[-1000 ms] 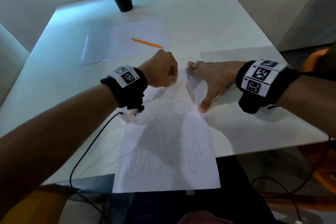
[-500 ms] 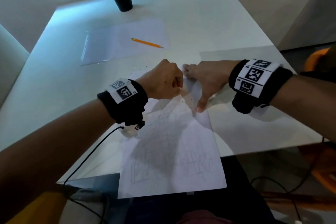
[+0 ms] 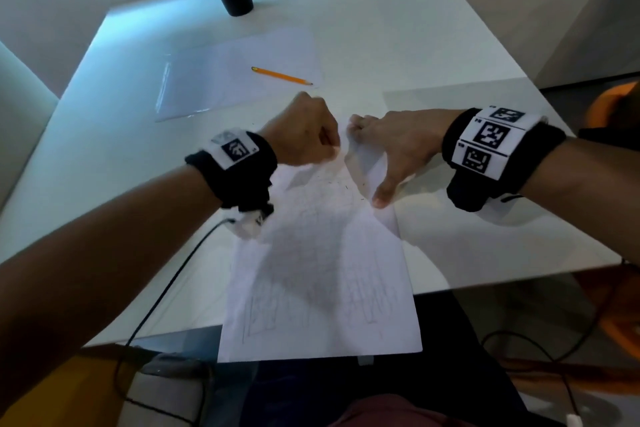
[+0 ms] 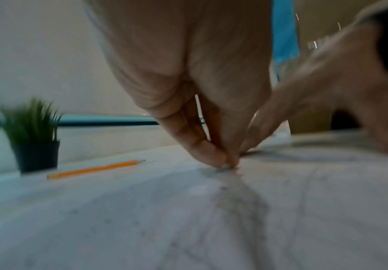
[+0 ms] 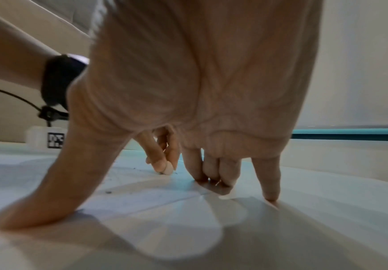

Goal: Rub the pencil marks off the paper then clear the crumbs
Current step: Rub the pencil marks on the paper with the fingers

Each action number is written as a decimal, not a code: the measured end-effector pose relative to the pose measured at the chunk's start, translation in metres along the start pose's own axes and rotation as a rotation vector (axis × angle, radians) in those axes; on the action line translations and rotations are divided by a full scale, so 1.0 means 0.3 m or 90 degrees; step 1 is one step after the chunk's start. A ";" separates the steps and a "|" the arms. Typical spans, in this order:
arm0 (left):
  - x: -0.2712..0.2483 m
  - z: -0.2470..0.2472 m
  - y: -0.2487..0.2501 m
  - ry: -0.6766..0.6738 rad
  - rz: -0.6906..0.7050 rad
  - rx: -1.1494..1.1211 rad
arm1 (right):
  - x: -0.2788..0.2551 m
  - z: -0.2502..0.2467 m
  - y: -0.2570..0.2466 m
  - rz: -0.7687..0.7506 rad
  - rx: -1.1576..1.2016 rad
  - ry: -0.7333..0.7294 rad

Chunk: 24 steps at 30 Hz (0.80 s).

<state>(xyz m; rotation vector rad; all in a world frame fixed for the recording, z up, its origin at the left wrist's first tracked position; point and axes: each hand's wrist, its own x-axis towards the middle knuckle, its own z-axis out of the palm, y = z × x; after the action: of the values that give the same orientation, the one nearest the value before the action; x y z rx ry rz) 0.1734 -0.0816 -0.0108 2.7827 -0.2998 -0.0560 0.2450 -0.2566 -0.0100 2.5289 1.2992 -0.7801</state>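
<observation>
The rubbing step is in hand. The left hand point(image 3: 304, 133) is curled into a fist over the far end of the paper point(image 3: 322, 274), its fingers point(image 4: 208, 151) pinched tight on a small pale eraser point(image 5: 168, 170), whose tip touches the sheet, as the right wrist view shows. The right hand point(image 3: 391, 149) holds the sheet down just beside it: its fingers point(image 5: 211, 169) are spread, fingertips and thumb pressed on the paper's right edge, which has buckled a little under them. The paper lies lengthwise on the white surface point(image 3: 433, 55), its near end hanging over the edge toward the person. Faint pencil marks point(image 3: 374, 302) still cover much of the near half, and a few dark crumbs point(image 3: 341, 180) lie close to the eraser. Judging from this, erasing is far from finished and crumb clearing has not begun. The next move probably calls for short firm strokes toward the person, with the holding hand shifted down the sheet so it does not crease or tear.
</observation>
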 end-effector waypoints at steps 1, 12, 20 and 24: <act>0.014 -0.008 -0.020 0.013 -0.021 0.000 | 0.000 0.000 0.000 -0.002 0.006 0.000; 0.038 -0.022 -0.034 0.018 -0.010 0.010 | 0.016 0.006 0.012 -0.002 0.024 0.007; -0.054 0.047 0.060 -0.065 0.067 -0.034 | 0.013 0.006 0.007 -0.002 0.006 0.000; 0.024 0.001 -0.039 0.031 0.009 0.010 | 0.014 -0.001 0.006 0.003 0.001 0.003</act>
<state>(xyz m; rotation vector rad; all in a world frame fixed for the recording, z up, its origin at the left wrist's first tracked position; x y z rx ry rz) 0.1829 -0.0726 -0.0150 2.7921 -0.3091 0.0169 0.2485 -0.2547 -0.0120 2.5362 1.2939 -0.7748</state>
